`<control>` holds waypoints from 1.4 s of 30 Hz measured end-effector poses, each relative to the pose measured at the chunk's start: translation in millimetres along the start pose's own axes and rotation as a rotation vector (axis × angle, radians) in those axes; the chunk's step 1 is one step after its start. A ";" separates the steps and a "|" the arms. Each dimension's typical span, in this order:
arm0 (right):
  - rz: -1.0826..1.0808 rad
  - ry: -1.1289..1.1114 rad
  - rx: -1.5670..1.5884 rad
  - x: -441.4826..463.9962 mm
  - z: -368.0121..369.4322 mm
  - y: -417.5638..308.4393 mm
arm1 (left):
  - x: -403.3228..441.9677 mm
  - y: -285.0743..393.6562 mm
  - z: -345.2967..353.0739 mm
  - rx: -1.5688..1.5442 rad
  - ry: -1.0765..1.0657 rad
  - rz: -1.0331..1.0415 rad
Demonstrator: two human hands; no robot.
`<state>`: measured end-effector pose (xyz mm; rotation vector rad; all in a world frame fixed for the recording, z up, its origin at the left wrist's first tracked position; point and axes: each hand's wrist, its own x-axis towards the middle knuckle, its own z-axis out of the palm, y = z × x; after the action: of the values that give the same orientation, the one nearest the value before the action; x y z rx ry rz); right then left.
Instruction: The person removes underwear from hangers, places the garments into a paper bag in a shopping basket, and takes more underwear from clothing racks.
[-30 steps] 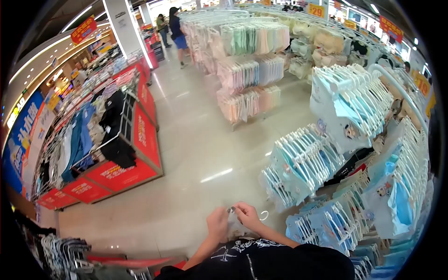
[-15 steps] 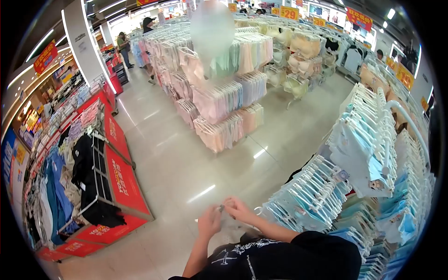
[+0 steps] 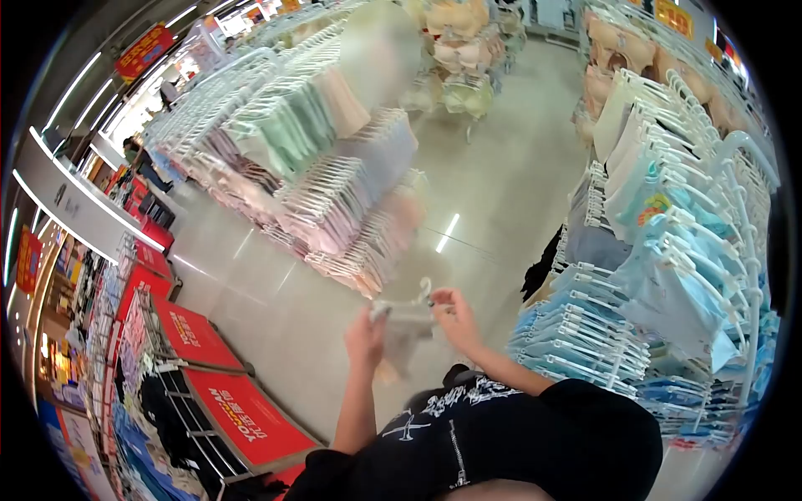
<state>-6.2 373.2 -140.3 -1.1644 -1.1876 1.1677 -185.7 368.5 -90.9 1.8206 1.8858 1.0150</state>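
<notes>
White hanger [image 3: 408, 314] with a blurred pale garment [image 3: 406, 347] below it is held in front of the wearer's black shirt [image 3: 543, 438]. I see the left hand [image 3: 365, 338] closed around one end and the right hand [image 3: 458, 323] pinching the other, fingers together. Blue clothes [image 3: 576, 334] hang right of the shirt; a red bin [image 3: 251, 417] stands left of it.

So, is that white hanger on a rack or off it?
Off. The hanger is up between the left hand and the right hand, out over the floor, with its hook free.
</notes>
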 end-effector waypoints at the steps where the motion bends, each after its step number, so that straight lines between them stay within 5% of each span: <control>1: -0.063 0.103 -0.048 12.9 -4.1 3.3 | 23.7 -2.2 0.6 -0.080 0.059 -0.047; 3: -0.175 0.289 -0.168 31.0 -12.1 11.7 | 70.4 -33.6 18.2 -0.581 0.315 0.033; 11: -0.098 0.452 -0.104 90.2 -53.7 1.4 | 169.0 26.4 30.5 -1.441 0.244 -0.425; 16: -0.100 0.622 -0.072 139.9 -74.0 -1.2 | 245.5 2.5 82.3 -1.488 0.052 -0.481; 21: -0.354 0.887 -0.311 218.1 -102.7 -14.0 | 319.6 5.1 129.4 -1.445 -0.079 -0.457; 23: -0.312 0.799 -0.422 251.8 -117.7 -12.8 | 351.0 -5.1 154.6 -1.429 -0.211 -0.416; 26: -0.008 0.616 -0.041 303.1 -124.6 -6.8 | 391.8 -4.4 186.7 -1.366 -0.301 -0.496; 29: 0.020 0.642 0.209 343.4 -122.9 1.7 | 429.9 -20.3 225.8 -1.386 -0.419 -0.617; 32: 0.089 0.731 -0.133 371.0 -122.4 15.9 | 462.8 -44.6 267.2 -1.275 -0.511 -0.561; 36: 0.168 0.808 -0.155 392.3 -121.0 -5.0 | 486.2 -47.5 304.2 -1.231 -0.449 -0.715; 42: 0.176 0.811 -0.334 425.8 -174.8 18.1 | 520.2 -24.2 362.3 -1.299 -0.565 -0.624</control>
<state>180.3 794.3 -143.7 -1.7946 -0.6598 0.5067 -26.9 965.6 -234.7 0.5759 0.8758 0.9432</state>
